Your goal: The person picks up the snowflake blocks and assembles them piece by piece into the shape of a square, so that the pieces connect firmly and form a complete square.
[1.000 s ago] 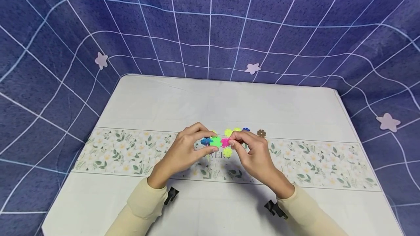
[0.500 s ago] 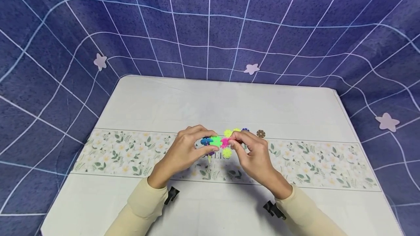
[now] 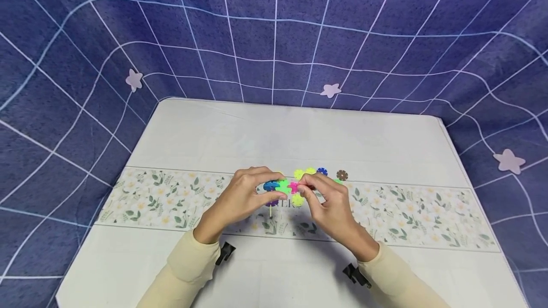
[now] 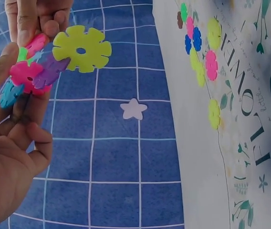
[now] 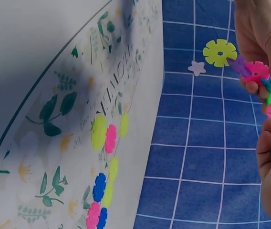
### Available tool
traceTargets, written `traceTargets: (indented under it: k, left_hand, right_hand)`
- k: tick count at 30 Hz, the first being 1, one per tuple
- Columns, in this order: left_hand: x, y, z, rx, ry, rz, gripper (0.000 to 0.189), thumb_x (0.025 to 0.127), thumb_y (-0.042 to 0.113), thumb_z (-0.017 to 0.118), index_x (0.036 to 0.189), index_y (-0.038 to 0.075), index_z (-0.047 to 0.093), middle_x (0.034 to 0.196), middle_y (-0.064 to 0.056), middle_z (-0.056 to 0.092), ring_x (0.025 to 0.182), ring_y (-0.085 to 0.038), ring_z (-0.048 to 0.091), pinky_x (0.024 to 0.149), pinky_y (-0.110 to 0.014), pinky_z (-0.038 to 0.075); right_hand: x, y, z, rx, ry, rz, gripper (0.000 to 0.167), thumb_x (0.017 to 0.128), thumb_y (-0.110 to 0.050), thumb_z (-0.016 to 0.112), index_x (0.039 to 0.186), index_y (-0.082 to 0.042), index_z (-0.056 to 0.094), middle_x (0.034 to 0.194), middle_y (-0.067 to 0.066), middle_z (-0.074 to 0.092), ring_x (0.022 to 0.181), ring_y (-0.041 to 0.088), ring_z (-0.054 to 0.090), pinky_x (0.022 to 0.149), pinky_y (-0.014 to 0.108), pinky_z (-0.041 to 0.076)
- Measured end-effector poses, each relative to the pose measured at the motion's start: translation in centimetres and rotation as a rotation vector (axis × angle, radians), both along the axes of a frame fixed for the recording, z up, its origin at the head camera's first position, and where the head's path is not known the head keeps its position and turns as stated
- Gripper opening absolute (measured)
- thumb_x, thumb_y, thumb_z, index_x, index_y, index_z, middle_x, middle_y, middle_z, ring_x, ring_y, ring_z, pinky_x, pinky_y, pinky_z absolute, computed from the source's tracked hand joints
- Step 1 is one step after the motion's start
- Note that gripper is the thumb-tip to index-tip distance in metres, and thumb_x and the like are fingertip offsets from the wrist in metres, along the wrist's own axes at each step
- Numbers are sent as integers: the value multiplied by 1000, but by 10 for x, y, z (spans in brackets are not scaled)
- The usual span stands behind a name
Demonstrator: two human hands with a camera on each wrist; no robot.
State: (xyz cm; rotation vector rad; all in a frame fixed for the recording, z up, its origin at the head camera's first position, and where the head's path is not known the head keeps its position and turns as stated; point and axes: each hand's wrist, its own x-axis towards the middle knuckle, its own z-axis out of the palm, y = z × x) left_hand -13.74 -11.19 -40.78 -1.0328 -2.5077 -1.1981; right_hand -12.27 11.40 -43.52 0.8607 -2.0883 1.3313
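My left hand (image 3: 244,196) grips a joined cluster of notched, flower-shaped plastic discs above the table. In the head view its green disc (image 3: 283,186) and blue disc (image 3: 271,186) show between thumb and fingers. A purple disc (image 4: 51,72) and a large-looking yellow disc (image 4: 82,49) stick out from the cluster in the left wrist view, beside a pink disc (image 4: 23,74). My right hand (image 3: 327,198) pinches another pink disc (image 3: 293,187) between thumb and forefinger, against the green disc's edge. Fingers partly hide that contact, so I cannot tell how deep the notches sit.
Loose discs lie on the table beneath and beyond my hands, among them a yellow disc (image 3: 297,200), a dark blue disc (image 3: 322,171) and a brown disc (image 3: 342,175). A floral band (image 3: 398,213) crosses the white table. A blue gridded cloth (image 3: 274,37) surrounds its back and sides.
Both hands keep their grips and almost the same place. The cluster has tilted slightly, and its purple disc shows more below the left thumb.
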Motion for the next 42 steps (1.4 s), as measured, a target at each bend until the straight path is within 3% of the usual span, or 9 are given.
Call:
traceTargets:
  k: [7, 13, 17, 23, 26, 31, 34, 38, 42]
  left_hand:
    - [1, 4, -2, -14, -72, 63, 31, 86, 26, 85, 113, 13, 77, 102, 1, 76, 93, -12, 72, 82, -34, 59]
    - [3, 10, -7, -2, -93, 105, 26, 88, 31, 84, 112, 21, 79, 109, 8, 73, 100, -10, 68, 90, -38, 49]
    - [2, 13, -8, 63, -102, 112, 15, 89, 21, 82, 104, 18, 81, 108, 6, 73, 104, -13, 69, 92, -40, 51]
    - [-1, 13, -7, 160, -155, 153, 7, 88, 13, 82, 95, 14, 82, 104, 4, 74, 104, -13, 70, 95, -36, 57]
    - [-2, 11, -8, 178, -152, 175, 7, 88, 12, 83, 94, 15, 82, 102, 4, 74, 102, -14, 71, 96, -35, 57]
    - [-2, 7, -7, 193, -131, 221, 10, 86, 9, 84, 91, 17, 82, 98, 5, 75, 97, -12, 72, 92, -32, 57]
    - [-2, 8, -7, 187, -140, 220, 9, 86, 9, 84, 91, 16, 82, 97, 5, 75, 96, -12, 72, 91, -31, 57]
    - [-2, 10, -6, 171, -159, 206, 7, 87, 11, 84, 92, 16, 82, 99, 5, 75, 97, -13, 72, 92, -32, 57]
    - [0, 10, -6, 153, -154, 214, 7, 87, 11, 84, 91, 16, 82, 99, 5, 74, 98, -13, 72, 92, -34, 58]
  right_hand:
    - [-2, -1, -3, -19, -29, -5, 14, 87, 9, 74, 92, -4, 72, 80, 7, 70, 71, 16, 66, 72, 16, 54]
    - [-1, -1, -2, -23, -107, 13, 3, 93, -2, 74, 94, -5, 74, 84, 6, 73, 75, 15, 67, 74, 17, 55]
    - [-1, -2, 0, -43, -188, 23, 3, 96, -9, 73, 95, -7, 75, 85, 3, 73, 78, 12, 66, 74, 19, 56]
    - [-4, 0, 1, -80, -343, 34, 8, 94, -2, 74, 100, -7, 77, 93, 6, 75, 82, 12, 68, 76, 25, 59]
    - [-11, 9, -6, 27, -469, -43, 8, 94, -4, 73, 100, -6, 78, 93, 6, 76, 79, 12, 68, 73, 26, 59]
    - [-19, 17, -37, 372, -625, -125, 13, 90, -6, 76, 102, -3, 79, 93, 7, 76, 76, 8, 64, 68, 20, 55]
    - [-18, 16, -55, 483, -608, -116, 19, 88, -7, 79, 106, 0, 78, 88, 6, 71, 74, 9, 58, 65, 21, 51]
    - [-13, 13, -70, 534, -481, -145, 21, 84, -6, 83, 103, 3, 77, 79, 4, 62, 70, 10, 51, 61, 21, 48]
    - [-8, 8, -78, 574, -396, -175, 23, 83, -8, 85, 103, 3, 77, 84, 4, 61, 69, 7, 52, 59, 17, 49]
